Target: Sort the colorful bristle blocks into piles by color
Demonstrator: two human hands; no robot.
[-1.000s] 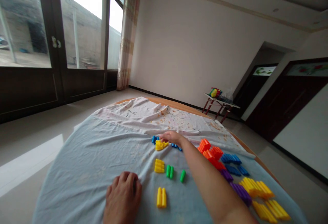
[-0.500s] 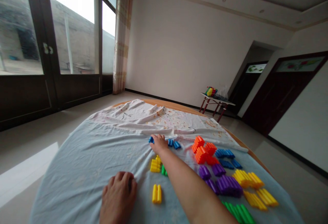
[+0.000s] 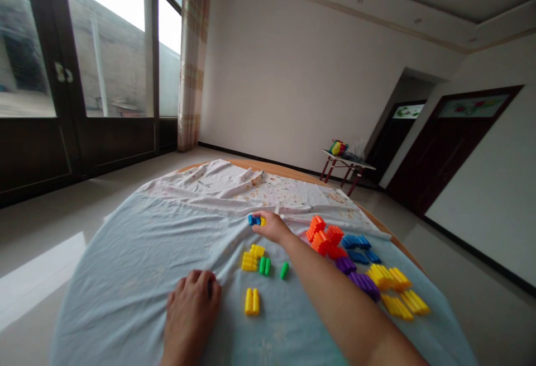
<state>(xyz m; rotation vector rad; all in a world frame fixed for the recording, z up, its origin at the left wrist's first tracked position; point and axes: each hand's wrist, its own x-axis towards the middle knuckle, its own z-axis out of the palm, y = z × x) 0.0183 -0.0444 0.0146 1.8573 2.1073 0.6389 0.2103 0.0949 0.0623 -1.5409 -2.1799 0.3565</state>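
Out over the middle of the table, my right hand (image 3: 271,227) is closed on a small group of ridged plastic blocks: a blue block (image 3: 253,219) pokes out at the fingertips, with a bit of a yellow block (image 3: 263,221) beside it. The hand hides the rest of what it holds. My left hand (image 3: 193,305) rests palm down on the cloth at the near left, fingers loosely bent and nothing visible in them. To its right lie a yellow pair of blocks (image 3: 252,302), a yellow cluster (image 3: 250,261), green blocks (image 3: 264,266) and a lone green block (image 3: 284,270).
Right of my forearm, orange blocks (image 3: 321,242), blue blocks (image 3: 355,242), purple blocks (image 3: 364,286) and yellow blocks (image 3: 389,276) lie in colour groups. A pale blue cloth (image 3: 125,276) covers the round table. A small side table (image 3: 347,160) stands near the far wall.
My right hand has gone from reaching down at the blue blocks to gripping blue and yellow ones. Its forearm has shifted right, uncovering green blocks. My left hand rests in nearly the same spot.
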